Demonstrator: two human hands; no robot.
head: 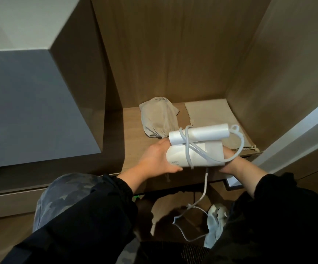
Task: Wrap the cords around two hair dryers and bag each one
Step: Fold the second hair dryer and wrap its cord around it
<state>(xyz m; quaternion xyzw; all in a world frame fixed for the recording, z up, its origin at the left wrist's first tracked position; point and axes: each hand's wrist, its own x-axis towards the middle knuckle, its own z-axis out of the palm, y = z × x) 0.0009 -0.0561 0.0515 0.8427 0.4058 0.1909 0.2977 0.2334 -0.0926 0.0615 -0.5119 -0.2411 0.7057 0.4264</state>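
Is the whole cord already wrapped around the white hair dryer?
No, much of the cord hangs loose below the hair dryer, reaching down toward the floor.

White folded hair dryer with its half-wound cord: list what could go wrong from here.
1. Only a few loose turns of white cord circle the white folded hair dryer, held by the left hand and right hand; they may slip off if either lets go.
2. The cord's long tail hangs past the wooden shelf toward the floor and could snag or be stepped on.
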